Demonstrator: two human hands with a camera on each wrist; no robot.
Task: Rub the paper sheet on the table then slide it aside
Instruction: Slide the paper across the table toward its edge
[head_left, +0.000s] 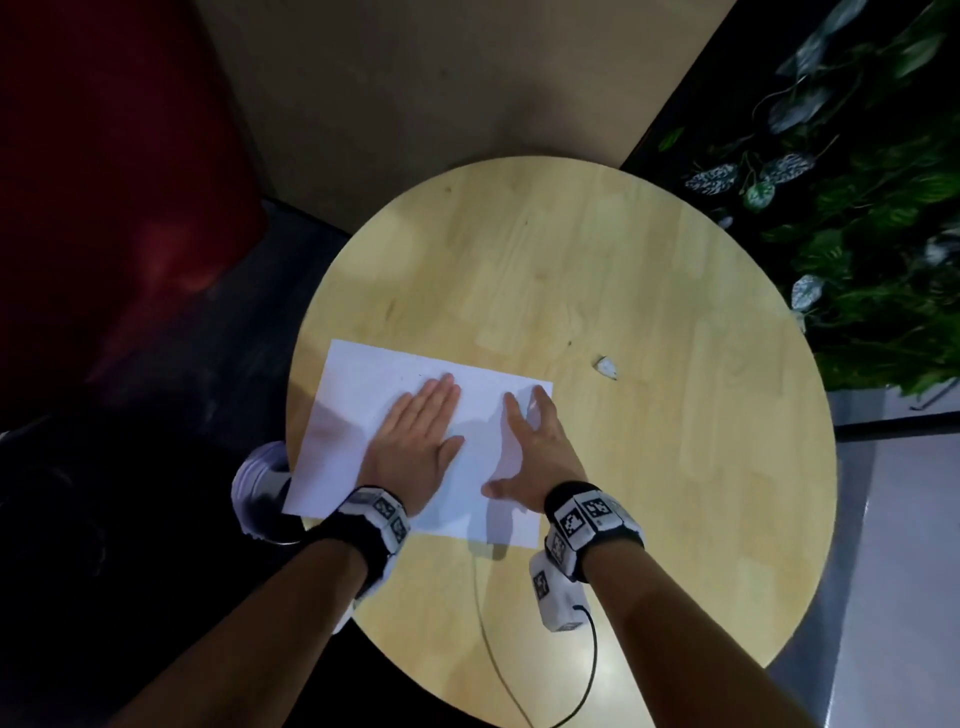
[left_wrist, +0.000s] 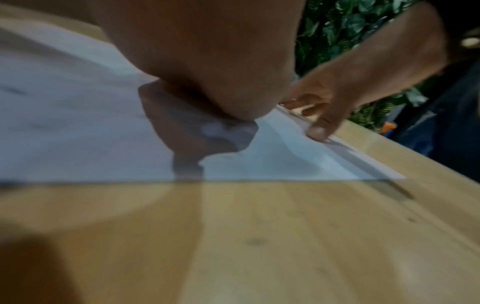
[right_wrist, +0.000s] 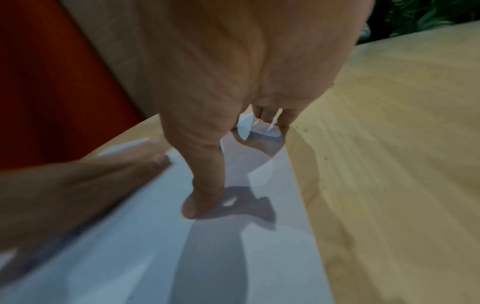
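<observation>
A white paper sheet (head_left: 358, 395) lies on the near left part of the round wooden table (head_left: 597, 260), its left corner hanging over the rim. My left hand (head_left: 415, 441) lies flat, palm down, on the middle of the sheet. My right hand (head_left: 524, 447) rests on the sheet's right part, arched, with its fingers at the far right corner. In the right wrist view the thumb (right_wrist: 194, 205) presses on the paper (right_wrist: 155, 257), which bows up a little under the palm. The left wrist view shows the paper (left_wrist: 78, 123) under my left palm (left_wrist: 207, 61).
A small crumpled white scrap (head_left: 607, 367) lies on the table to the right of the sheet. Green plants (head_left: 857, 208) stand beyond the right rim, and something red (head_left: 104, 182) is at the far left. A white shoe (head_left: 260, 483) is below the left edge.
</observation>
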